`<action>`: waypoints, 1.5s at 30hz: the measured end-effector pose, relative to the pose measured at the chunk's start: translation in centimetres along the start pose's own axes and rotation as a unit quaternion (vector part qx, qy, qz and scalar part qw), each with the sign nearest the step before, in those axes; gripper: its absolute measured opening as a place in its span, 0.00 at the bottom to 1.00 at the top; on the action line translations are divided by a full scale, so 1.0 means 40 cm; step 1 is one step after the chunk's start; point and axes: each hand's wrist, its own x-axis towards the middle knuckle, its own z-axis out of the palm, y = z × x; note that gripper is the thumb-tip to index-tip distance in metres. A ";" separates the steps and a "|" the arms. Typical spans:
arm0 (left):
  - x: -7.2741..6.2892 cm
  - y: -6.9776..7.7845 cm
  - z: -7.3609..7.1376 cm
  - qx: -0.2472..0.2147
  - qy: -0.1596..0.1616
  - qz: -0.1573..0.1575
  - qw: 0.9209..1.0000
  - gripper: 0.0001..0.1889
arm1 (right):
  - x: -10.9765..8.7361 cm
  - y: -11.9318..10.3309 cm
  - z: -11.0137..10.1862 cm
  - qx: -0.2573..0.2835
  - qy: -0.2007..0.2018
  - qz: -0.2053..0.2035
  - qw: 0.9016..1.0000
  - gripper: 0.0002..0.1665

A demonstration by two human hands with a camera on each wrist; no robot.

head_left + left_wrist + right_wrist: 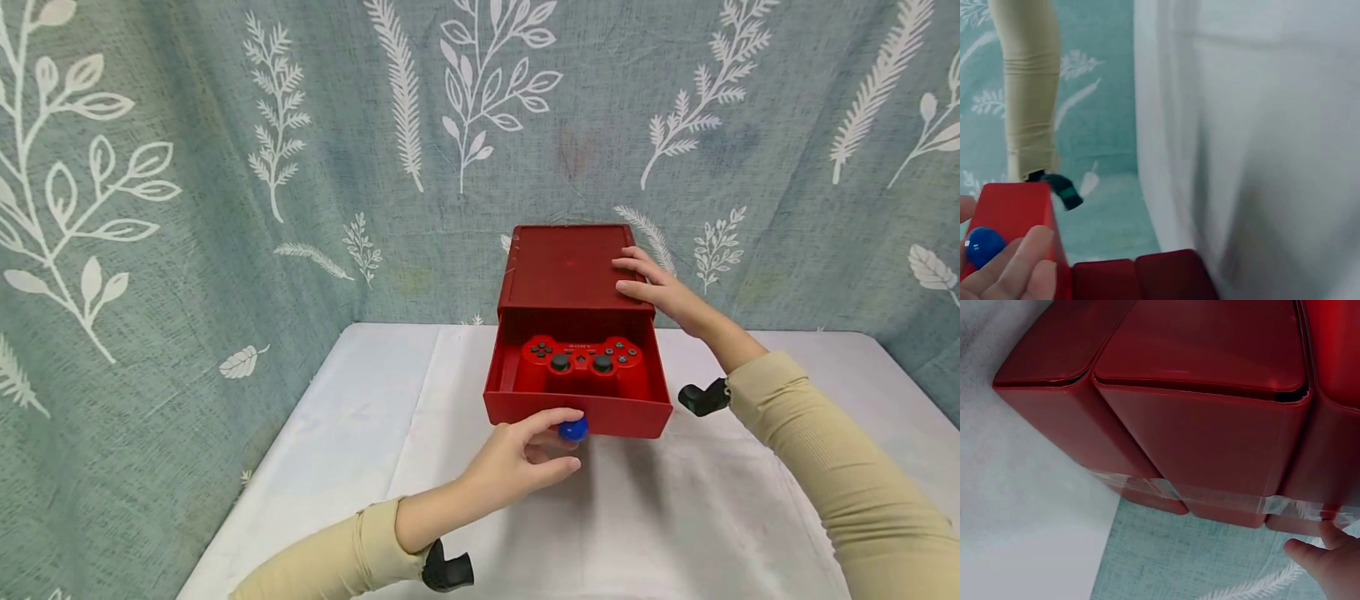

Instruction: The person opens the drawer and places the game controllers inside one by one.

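Note:
A dark red drawer box (pixel 570 265) stands on the table with its top drawer (pixel 517 407) pulled out toward me. Inside that drawer lies a red game controller (pixel 581 354) with black sticks and buttons. At the drawer front, my left hand (pixel 517 454) holds the round blue knob (pixel 573 429): the index finger lies over it and other fingers are below. The left wrist view has the blue knob (pixel 985 245) between the fingers. My right hand (pixel 660 287) rests on the box's top at its right edge, fingers spread.
The box is a stack of drawer units (pixel 1197 444) bound with clear tape (pixel 1216 499). A white cloth (pixel 442 375) covers the table. Behind hangs a green-blue curtain (pixel 420 208) with white leaf prints. Black wrist devices (pixel 448 571) sit below both sleeves.

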 end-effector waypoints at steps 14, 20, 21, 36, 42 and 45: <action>0.024 -0.025 0.013 -0.070 0.036 0.000 0.997 0.19 | 0.000 -0.006 0.000 0.003 0.001 0.001 1.000 0.33; 0.034 -0.043 0.015 -0.062 0.053 0.020 0.996 0.17 | -0.001 -0.002 0.000 0.005 -0.002 -0.002 1.000 0.33; 0.036 -0.044 0.013 -0.059 0.052 0.023 0.997 0.17 | -0.001 -0.001 0.000 0.005 -0.002 -0.002 1.000 0.33; 0.083 -0.049 -0.013 -0.078 0.040 0.000 0.996 0.19 | 0.002 0.003 -0.001 0.008 0.004 0.003 1.000 0.32; 0.097 -0.042 -0.018 -0.103 0.032 -0.003 0.994 0.19 | 0.002 -0.001 0.000 0.009 0.001 0.004 1.000 0.32; 0.098 -0.038 -0.019 -0.099 0.031 -0.012 0.995 0.19 | 0.002 0.000 0.001 0.009 0.002 0.005 1.000 0.32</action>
